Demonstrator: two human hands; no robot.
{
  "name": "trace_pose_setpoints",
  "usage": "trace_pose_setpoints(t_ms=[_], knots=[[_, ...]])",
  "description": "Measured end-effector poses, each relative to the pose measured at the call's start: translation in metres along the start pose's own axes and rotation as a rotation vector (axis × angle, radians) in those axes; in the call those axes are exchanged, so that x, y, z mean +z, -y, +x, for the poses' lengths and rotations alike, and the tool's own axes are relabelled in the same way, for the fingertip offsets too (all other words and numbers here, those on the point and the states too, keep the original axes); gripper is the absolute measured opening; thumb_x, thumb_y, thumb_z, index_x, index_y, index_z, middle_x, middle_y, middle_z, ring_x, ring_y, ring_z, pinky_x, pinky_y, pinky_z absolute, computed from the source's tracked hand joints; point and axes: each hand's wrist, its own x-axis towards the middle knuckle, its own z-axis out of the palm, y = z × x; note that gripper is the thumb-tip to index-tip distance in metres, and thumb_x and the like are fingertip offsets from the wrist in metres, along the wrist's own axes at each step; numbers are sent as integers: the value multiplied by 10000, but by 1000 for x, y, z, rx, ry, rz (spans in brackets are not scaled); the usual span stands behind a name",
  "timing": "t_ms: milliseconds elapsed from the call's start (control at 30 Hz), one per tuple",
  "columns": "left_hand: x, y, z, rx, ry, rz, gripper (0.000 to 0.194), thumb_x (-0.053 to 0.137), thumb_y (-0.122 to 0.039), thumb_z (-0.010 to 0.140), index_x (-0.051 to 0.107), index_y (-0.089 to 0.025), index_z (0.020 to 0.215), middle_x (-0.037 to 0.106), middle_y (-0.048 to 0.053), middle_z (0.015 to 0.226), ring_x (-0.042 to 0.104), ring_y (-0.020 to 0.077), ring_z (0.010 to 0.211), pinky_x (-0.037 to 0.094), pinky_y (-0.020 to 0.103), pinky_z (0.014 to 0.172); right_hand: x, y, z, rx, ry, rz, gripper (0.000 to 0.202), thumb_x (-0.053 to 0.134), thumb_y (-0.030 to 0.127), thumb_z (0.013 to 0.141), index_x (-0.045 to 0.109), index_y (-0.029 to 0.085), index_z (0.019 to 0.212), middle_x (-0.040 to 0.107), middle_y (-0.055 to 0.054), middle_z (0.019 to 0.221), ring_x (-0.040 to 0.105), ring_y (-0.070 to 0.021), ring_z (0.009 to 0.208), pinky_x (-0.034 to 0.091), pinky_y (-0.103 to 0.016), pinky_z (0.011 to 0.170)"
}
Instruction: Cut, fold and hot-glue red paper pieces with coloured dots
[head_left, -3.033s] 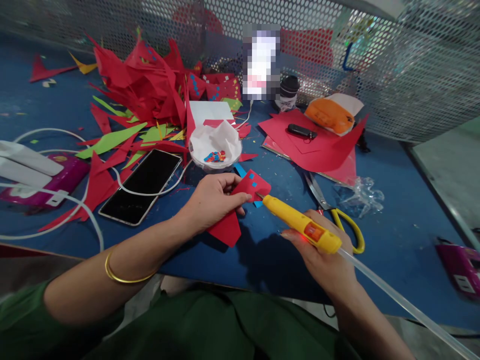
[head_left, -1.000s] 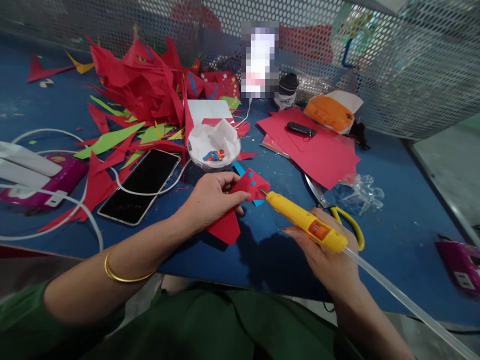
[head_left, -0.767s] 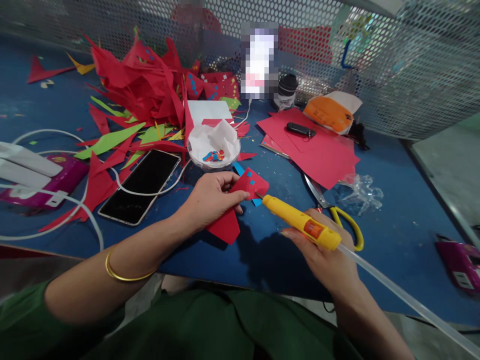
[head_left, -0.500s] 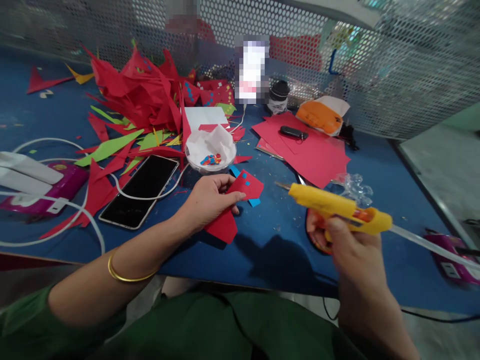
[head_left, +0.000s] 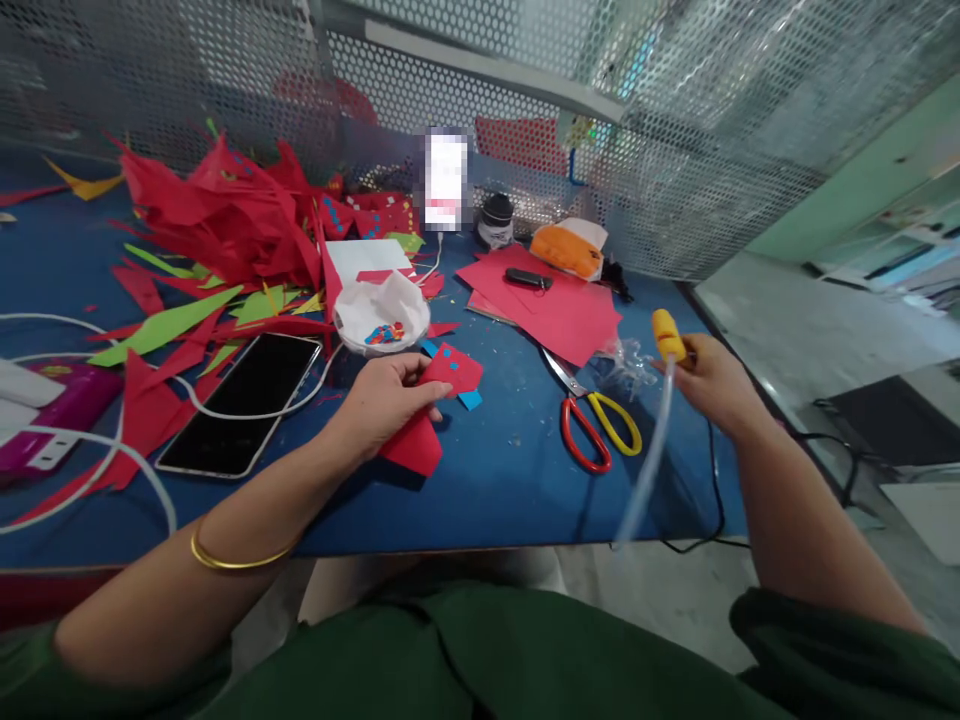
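Between the thumb and fingers of my left hand (head_left: 390,400) is a folded piece of red paper (head_left: 459,370) with small blue squares on it. A blue paper strip (head_left: 470,400) pokes out beneath its right side. Off to the right, my right hand (head_left: 705,378) grips a yellow hot glue gun (head_left: 666,335), seen end-on, with a long clear glue stick (head_left: 651,455) trailing from its back. Scissors (head_left: 581,405) with one red and one yellow handle lie between the hands. Just beyond my left hand stands a bowl (head_left: 382,315) lined with white paper, holding small coloured bits.
A heap of red paper shapes (head_left: 225,210) covers the back left. A dark-screened phone (head_left: 244,405) and white cable lie left. Red sheets (head_left: 551,305) with a black key fob (head_left: 529,279) lie at the back; a lit phone (head_left: 445,180) leans behind. Crumpled clear plastic (head_left: 626,368) lies near the scissors.
My right hand has carried the glue gun right and farther back, turning it away, which uncovers the scissors. The view has swung right. My left hand keeps its hold on the red paper.
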Motion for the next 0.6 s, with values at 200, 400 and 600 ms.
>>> trace_pose_setpoints(t_ms=[200, 400, 600], knots=[[-2, 0, 2, -4, -30, -29, 153, 731, -257, 722, 640, -165, 803, 637, -2, 564, 595, 122, 490, 407, 212, 460, 10, 9, 17, -148, 176, -241, 330, 569, 199, 872, 645, 82, 1171, 610, -241, 1176, 563, -271, 1034, 390, -359, 878], [0, -1, 0, -11, -2, -28, 110, 714, -225, 746, 634, -155, 775, 628, -10, 587, 584, 94, 477, 390, 198, 459, 16, 6, 21, -230, 265, -340, 373, 468, 162, 899, 630, 87, 1227, 605, -269, 1287, 572, -304, 1195, 409, -368, 974], [1, 5, -1, -11, 47, -27, 81, 693, -217, 755, 652, -157, 790, 630, -15, 597, 604, 101, 492, 436, 199, 481, 8, 8, 32, -278, 221, -513, 329, 596, 258, 829, 689, 196, 1138, 663, -254, 1227, 691, -335, 1014, 522, -421, 817]])
